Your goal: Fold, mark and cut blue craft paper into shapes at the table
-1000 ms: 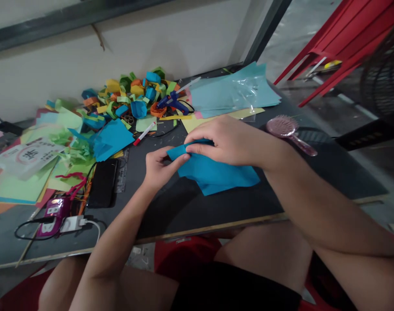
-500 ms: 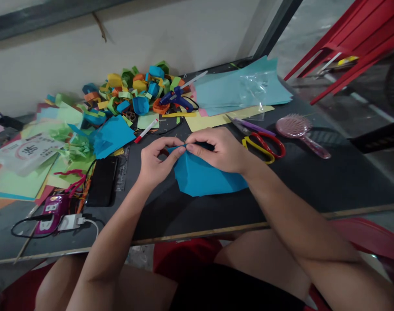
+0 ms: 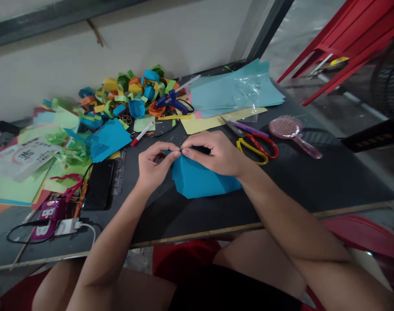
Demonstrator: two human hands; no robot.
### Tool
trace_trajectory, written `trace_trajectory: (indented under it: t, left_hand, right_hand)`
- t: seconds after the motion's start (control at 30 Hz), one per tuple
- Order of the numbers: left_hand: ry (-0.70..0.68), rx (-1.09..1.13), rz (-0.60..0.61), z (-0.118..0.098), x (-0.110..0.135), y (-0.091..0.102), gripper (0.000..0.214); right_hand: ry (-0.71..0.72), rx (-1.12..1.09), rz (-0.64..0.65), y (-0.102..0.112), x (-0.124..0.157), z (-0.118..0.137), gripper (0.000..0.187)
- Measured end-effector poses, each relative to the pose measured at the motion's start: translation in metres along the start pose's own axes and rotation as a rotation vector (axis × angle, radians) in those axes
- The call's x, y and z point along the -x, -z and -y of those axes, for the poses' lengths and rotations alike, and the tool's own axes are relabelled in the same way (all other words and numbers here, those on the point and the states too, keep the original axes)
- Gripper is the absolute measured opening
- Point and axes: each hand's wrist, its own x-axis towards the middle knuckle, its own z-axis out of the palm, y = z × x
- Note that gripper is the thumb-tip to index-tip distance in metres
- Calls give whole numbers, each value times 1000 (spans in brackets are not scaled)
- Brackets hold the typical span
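Note:
A sheet of blue paper (image 3: 200, 179), creased and partly folded, is held just over the dark table (image 3: 300, 185). My left hand (image 3: 156, 162) pinches its upper left edge between thumb and forefinger. Right beside it, my right hand (image 3: 214, 151) pinches the same edge, the fingertips of both hands meeting. My right palm hides part of the paper's upper side. Scissors (image 3: 257, 147) with red and yellow handles lie to the right of my right hand. A red-and-white marker (image 3: 142, 134) rests beyond my left hand.
Behind are a heap of folded coloured paper pieces (image 3: 136, 108), a blue glue gun (image 3: 174, 101) and light-blue sheets (image 3: 222, 97). A phone (image 3: 98, 185) and a purple power strip (image 3: 49, 218) lie at left, a hairbrush (image 3: 290, 129) at right.
The whole view has shifted slightly, so things sit a little further left. Both hands keep their pinch on the blue paper, which has hardly changed shape.

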Motion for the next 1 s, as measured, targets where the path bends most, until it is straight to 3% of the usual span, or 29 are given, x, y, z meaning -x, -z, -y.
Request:
trace_trajectory:
  t: [0.13, 0.23, 0.37, 0.53, 0.63, 0.8, 1.0]
  left_hand:
    - [35, -66, 52, 6, 0, 3, 23]
    - [-32, -185, 114, 6, -3, 7, 23]
    - [-128, -288, 112, 2, -4, 8, 21]
    - [-135, -285, 101, 1, -2, 5, 22]
    - [-106, -245, 105, 4, -2, 5, 22]
    - [63, -220, 211, 10, -4, 6, 28]
    - [61, -267, 172, 7, -3, 4, 18]
  right_hand:
    - [-33, 39, 51, 4, 0, -5, 25]
    - [-36, 62, 53, 4, 0, -7, 24]
    - [-25, 66, 39, 0, -1, -6, 23]
    - [-58, -8, 29, 0, -1, -5, 25]
    - [-87, -11, 45, 2, -1, -9, 27]
    - [-123, 73, 58, 2, 1, -17, 27]
    - [-106, 91, 71, 2, 3, -17, 23]
